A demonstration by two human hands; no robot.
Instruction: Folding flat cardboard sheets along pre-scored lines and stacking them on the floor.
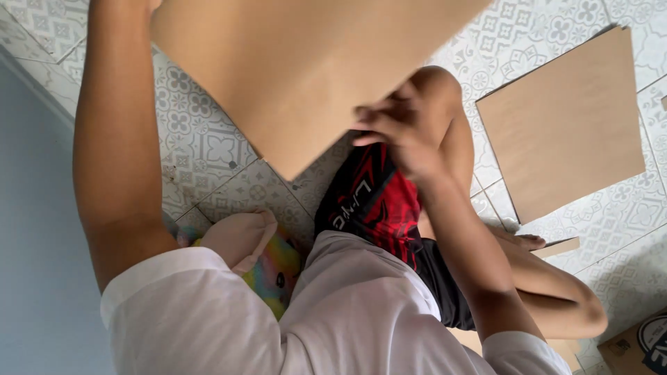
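Big flat brown cardboard sheet [306,62] held up top centre

Right hand [403,132] pinches its lower edge; left hand is out of frame, can't tell. Another tan cardboard sheet [563,125] lies on the patterned floor tiles [201,146], right side.

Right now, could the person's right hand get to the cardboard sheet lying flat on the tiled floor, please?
Probably yes: the right hand is busy on the raised cardboard panel, but the flat cardboard sheet lies on that side, with only open tiled floor between.
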